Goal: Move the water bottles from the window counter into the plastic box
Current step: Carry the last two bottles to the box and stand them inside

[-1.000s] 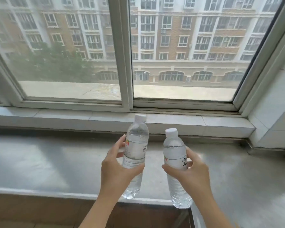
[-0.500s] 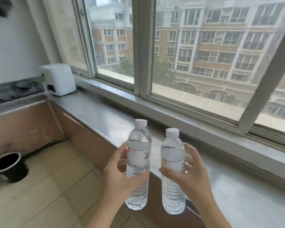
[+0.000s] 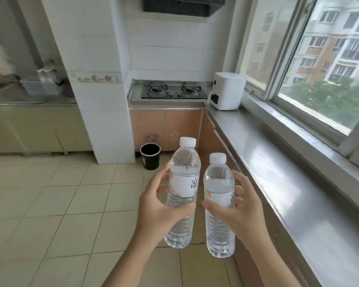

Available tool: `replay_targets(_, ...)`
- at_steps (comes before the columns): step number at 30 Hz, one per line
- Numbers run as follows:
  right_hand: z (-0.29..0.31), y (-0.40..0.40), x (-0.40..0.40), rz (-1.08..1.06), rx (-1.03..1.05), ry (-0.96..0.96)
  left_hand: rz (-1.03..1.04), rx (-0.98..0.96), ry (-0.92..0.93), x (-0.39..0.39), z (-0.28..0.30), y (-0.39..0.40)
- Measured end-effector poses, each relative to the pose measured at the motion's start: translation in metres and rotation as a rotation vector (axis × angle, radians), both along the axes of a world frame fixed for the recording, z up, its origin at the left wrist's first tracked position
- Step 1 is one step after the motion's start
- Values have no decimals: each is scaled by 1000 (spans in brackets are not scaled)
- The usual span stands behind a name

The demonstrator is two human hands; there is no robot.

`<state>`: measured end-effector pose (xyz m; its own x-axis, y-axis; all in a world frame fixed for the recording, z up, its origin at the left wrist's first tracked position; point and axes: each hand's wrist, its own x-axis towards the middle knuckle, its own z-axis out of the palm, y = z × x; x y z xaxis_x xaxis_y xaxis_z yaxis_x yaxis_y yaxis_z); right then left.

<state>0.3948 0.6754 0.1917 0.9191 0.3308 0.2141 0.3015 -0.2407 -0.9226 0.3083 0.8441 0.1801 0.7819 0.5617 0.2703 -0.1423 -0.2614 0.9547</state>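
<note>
In the head view, the left hand point(image 3: 160, 206) is wrapped round the middle of one bottle point(image 3: 182, 193), thumb across the near side and fingers behind the label, and the right hand point(image 3: 239, 210) grips a second bottle point(image 3: 219, 204) the same way. Both bottles stand upright, caps on, close side by side and clear of the counter point(image 3: 278, 168), which runs along the right under the window point(image 3: 327, 65). They hang over the tiled floor point(image 3: 60, 204). Far off are a stove point(image 3: 172, 91), a white appliance point(image 3: 228, 91) on the counter and a black bucket point(image 3: 150, 155) on the floor. At far left a clear tub point(image 3: 40, 88) sits on another worktop; it may be the plastic box, but it is too blurred to be sure. The step in hand looks like the carry. To do it well, keep both grips firm on the labelled waists, hold the bottles upright and slightly apart so they do not knock, and lower them in one at a time.
</note>
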Motion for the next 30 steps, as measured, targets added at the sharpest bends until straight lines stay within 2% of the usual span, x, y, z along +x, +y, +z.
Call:
replay_targets(8,2,122,80,324,30,2,318,-18,-3,39,-6,84)
replay_targets(16,-1,230,163,556,-1,-6,567,-61,-25,90,-7,156)
replay_targets(24,-22,345,202,700,-64,38,775,-113,-3,101,-26,237)
replay_targets(30,-41,460,213,734,-59,56,874,-168,-8,105,-41,339)
